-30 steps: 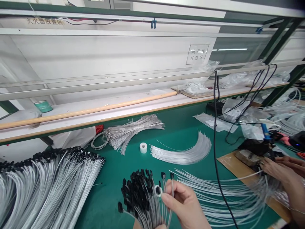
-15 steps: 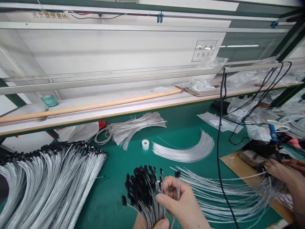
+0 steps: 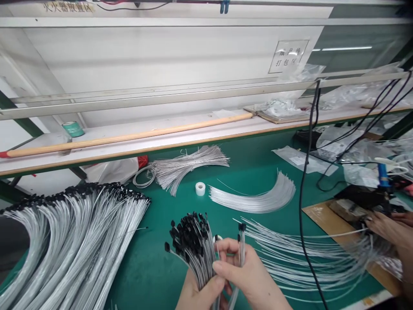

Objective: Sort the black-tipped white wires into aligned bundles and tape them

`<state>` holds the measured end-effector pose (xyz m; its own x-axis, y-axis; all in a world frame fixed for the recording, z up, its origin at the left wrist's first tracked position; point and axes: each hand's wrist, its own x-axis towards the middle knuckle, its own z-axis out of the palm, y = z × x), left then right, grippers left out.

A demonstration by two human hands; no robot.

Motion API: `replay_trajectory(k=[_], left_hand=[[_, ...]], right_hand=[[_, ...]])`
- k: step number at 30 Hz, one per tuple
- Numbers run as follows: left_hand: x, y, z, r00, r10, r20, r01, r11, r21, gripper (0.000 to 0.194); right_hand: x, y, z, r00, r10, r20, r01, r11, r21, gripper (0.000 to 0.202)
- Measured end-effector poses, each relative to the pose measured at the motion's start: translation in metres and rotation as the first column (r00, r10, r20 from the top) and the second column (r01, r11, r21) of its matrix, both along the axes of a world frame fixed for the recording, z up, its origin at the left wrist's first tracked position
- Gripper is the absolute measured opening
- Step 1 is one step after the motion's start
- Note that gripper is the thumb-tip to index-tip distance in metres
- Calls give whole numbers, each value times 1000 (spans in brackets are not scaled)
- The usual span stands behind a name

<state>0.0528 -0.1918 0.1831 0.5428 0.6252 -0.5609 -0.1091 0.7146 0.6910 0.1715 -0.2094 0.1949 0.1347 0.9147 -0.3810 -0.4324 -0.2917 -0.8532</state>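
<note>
My left hand (image 3: 200,295) is closed round a thick bundle of thin grey cables (image 3: 197,271), whose black connector ends (image 3: 189,234) fan out above the grip. Close against its right side, my right hand (image 3: 254,277) is closed too. A few separate cables with black ends (image 3: 241,241) stand up between its fingers. Its thumb and forefinger pinch at a single cable (image 3: 217,249) on the bundle's edge. The lower parts of the cables are hidden by the hands and the frame edge.
A large heap of black-ended cables (image 3: 77,241) lies at left. Behind the hands are a tape roll (image 3: 200,188), a tied wire bundle (image 3: 193,165) and loose wires (image 3: 254,200). At right, another person's hands (image 3: 385,228) work beside a hanging black cord (image 3: 303,215).
The view has shifted slightly, and more of my left hand shows. More than one black end now shows between my right fingers, where one showed before.
</note>
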Motion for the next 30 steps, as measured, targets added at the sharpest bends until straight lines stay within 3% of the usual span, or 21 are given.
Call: replay_trajectory(k=[4,8,14,20,26,30], left_hand=[[4,1,-11,1000,31,-6,-29,986,161,53],[5,2,-20,997,41,63,-54,972,230,42],[1,5,-18,999,36,-27,-32,990,135,40],[1,7,-18,991,136,-1,-132,962,237,32],[9,7,-24,997,30,75,-49,963,266,36],[8,8,-22,995,23,102,-47,969,245,52]], right_hand=[[2,1,-3,998,-30,52,30,1000,3,31],[1,0,-2,998,-50,36,49,998,40,30],[0,-1,-3,999,-4,-42,7,997,73,33],[2,2,-4,998,-67,-20,69,990,125,35],[-10,8,-2,984,-159,78,157,987,30,39],[-11,8,-6,992,-123,-31,124,992,31,34]])
